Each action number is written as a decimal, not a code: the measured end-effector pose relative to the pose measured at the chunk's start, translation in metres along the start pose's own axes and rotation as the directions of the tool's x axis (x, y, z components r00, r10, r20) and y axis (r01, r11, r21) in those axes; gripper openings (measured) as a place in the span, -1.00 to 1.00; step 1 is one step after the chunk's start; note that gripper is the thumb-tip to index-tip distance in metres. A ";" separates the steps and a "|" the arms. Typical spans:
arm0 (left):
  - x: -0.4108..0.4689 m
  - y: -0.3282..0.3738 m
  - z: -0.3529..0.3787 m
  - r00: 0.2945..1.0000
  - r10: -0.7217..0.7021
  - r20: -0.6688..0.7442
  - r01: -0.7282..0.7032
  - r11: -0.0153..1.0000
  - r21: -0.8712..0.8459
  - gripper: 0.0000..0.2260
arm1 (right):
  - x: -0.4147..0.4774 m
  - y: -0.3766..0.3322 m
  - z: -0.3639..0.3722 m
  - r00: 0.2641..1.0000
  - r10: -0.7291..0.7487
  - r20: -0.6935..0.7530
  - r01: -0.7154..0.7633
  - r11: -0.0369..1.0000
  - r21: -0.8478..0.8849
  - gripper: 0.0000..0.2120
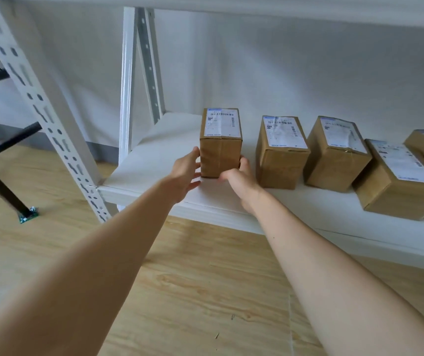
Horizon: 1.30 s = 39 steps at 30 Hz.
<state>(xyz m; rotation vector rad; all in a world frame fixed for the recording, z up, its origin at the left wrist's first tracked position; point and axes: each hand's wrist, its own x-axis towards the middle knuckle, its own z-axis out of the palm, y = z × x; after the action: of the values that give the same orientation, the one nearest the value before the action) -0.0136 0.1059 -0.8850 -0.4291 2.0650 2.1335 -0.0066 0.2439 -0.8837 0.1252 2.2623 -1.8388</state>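
Box (pixel 220 150), leftmost of five, between left hand (pixel 185 173) and right hand (pixel 239 179)

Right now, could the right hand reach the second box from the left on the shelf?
Probably yes. The right hand holds the leftmost box at its right side, and the second box stands beside it across a bare strip of shelf. Nothing lies between, though the hand must let go first.
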 end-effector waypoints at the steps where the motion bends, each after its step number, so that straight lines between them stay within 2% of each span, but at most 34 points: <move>1: -0.005 -0.001 -0.002 1.000 -0.006 -0.007 0.006 1.000 0.007 -0.58 | -0.007 0.000 0.000 1.000 0.003 -0.002 -0.003 1.000 0.003 -0.30; 7: -0.039 0.000 -0.010 0.999 -0.021 -0.030 0.022 0.999 0.023 -0.48 | -0.048 0.001 0.001 1.000 0.013 0.002 -0.013 1.000 0.021 -0.38; 12: -0.065 -0.001 -0.009 0.998 -0.067 0.004 0.066 0.995 0.073 -0.18 | -0.074 0.007 0.002 1.000 0.017 -0.016 -0.016 0.999 0.045 -0.38; 13: -0.069 -0.003 -0.008 0.998 -0.068 0.004 0.067 0.995 0.077 -0.18 | -0.078 0.008 0.002 1.000 0.019 -0.021 -0.017 0.998 0.059 -0.42; 18: -0.092 -0.013 -0.007 0.996 -0.093 -0.008 0.093 0.996 0.003 -0.47 | -0.104 0.012 0.000 0.999 0.013 -0.041 -0.009 0.993 0.114 -0.58; 22: -0.117 -0.023 -0.003 0.997 -0.073 -0.014 0.072 0.997 -0.029 -0.62 | -0.127 0.021 0.003 0.998 -0.054 -0.033 0.058 0.991 0.120 -0.45; 25: -0.141 -0.032 0.000 1.000 -0.020 -0.012 0.020 0.999 -0.026 -0.67 | -0.151 0.026 0.005 0.995 -0.094 -0.021 0.096 0.987 0.126 -0.33; 31: -0.189 -0.049 0.006 1.000 0.009 -0.014 -0.009 0.999 -0.033 -0.74 | -0.200 0.037 0.006 0.989 -0.135 -0.052 0.142 0.976 0.163 -0.27; 39: -0.252 -0.086 0.015 0.998 -0.050 -0.023 0.048 0.997 -0.065 -0.71 | -0.257 0.072 0.001 0.990 -0.131 -0.044 0.136 0.979 0.151 -0.20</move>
<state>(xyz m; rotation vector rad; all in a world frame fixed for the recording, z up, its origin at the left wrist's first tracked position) 0.2495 0.1485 -0.8914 -0.5115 1.9817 2.1821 0.2579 0.2775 -0.8947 0.0308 2.1982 -2.0946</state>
